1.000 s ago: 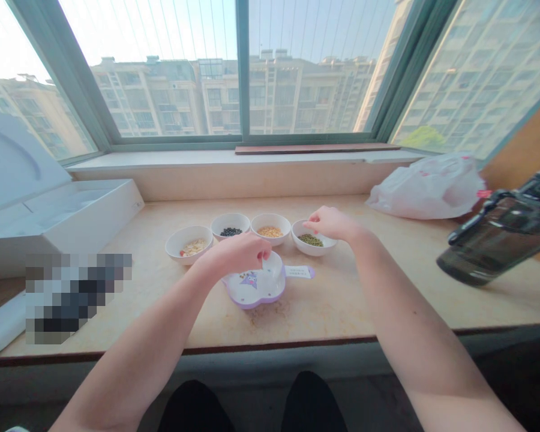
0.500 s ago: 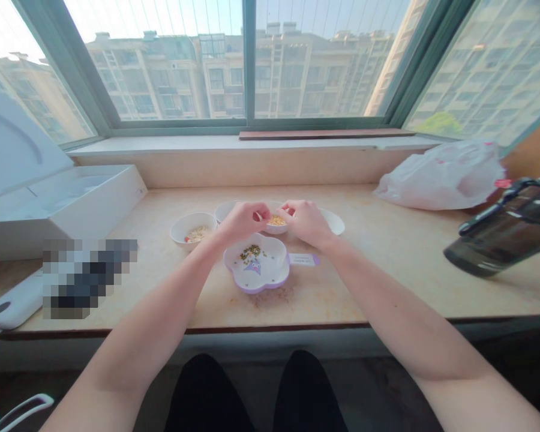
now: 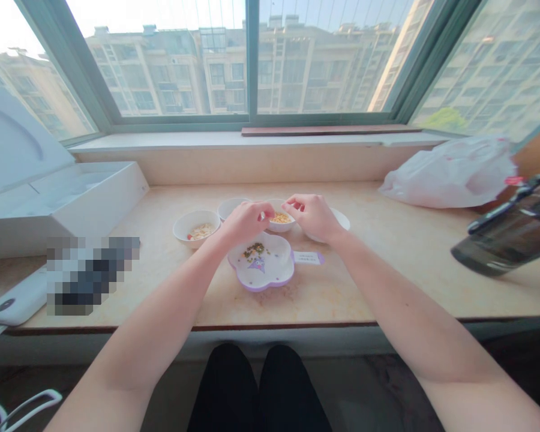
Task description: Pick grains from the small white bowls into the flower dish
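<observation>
My left hand (image 3: 249,222) hovers at the near left rim of a small white bowl (image 3: 280,227) of yellow kernels. Its thumb and fingers are pinched together; whatever is between them is too small to name. Opposite it, my right hand (image 3: 314,217) is over the bowl's right side, fingertips also pinched and their content unclear. Closer to me lies a purple-rimmed, flower-shaped dish (image 3: 274,273) with a cartoon print. Mixed greenish beans or grains (image 3: 255,252) are heaped at its far side. My left wrist partly covers the dish's left edge.
To the left is a white bowl (image 3: 185,223) with pale flakes; another white bowl (image 3: 230,207) stands behind. A white dish (image 3: 343,219) is partly hidden by my right hand. Around are a label tag (image 3: 306,258), an open white box (image 3: 103,198), a plastic bag (image 3: 454,174) and a dark bottle (image 3: 504,234).
The camera view has shifted slightly. Both hands stay pinched over the kernel bowl, with only small finger movements. My knees have come closer together.
</observation>
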`<state>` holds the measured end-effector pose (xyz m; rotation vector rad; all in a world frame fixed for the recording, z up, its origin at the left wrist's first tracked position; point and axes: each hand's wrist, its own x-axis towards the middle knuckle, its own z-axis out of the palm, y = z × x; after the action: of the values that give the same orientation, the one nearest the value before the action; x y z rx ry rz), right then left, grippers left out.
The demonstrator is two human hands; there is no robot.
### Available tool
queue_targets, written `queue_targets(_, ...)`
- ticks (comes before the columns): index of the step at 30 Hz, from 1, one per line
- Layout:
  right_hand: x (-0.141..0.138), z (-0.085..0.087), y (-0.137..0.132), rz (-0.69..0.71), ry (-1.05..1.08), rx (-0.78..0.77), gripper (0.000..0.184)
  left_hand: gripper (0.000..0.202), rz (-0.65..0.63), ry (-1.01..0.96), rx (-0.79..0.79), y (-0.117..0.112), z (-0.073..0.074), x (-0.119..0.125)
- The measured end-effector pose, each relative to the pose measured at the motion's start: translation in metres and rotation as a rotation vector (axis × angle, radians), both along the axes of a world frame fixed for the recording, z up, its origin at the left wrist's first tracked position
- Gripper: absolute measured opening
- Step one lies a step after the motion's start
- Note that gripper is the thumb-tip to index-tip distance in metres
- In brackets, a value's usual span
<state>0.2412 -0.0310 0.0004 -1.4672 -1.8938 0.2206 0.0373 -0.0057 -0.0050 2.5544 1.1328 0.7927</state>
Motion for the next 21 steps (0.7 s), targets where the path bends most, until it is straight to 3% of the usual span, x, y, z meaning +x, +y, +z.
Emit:
queue_targets(7,-0.007,0.003,-0.010,0.163,-0.070,-0.048,0.027,0.023,0.082,0.092,-0.010,-0.010,0.017,-0.007)
queue_targets(12,-0.009,0.001,-0.011,0.235,-0.105,-0.102,0.025,0.027,0.037,0.132,0.007,-0.011,0.016,-0.006)
queue_targets(15,-0.012,0.000,-0.013,0.395,-0.137,-0.117,0.019,0.024,0.012,0.175,-0.008,-0.009,0.015,-0.006)
queue_targets(18,-0.021,0.000,-0.020,0.494,-0.303,-0.114,0.020,0.021,0.018,0.241,-0.025,-0.008,0.017,-0.009)
queue_targets(21,-0.033,-0.001,-0.027,0.462,-0.486,-0.155,0.020,0.022,0.040,0.278,-0.014,-0.009,0.018,-0.010)
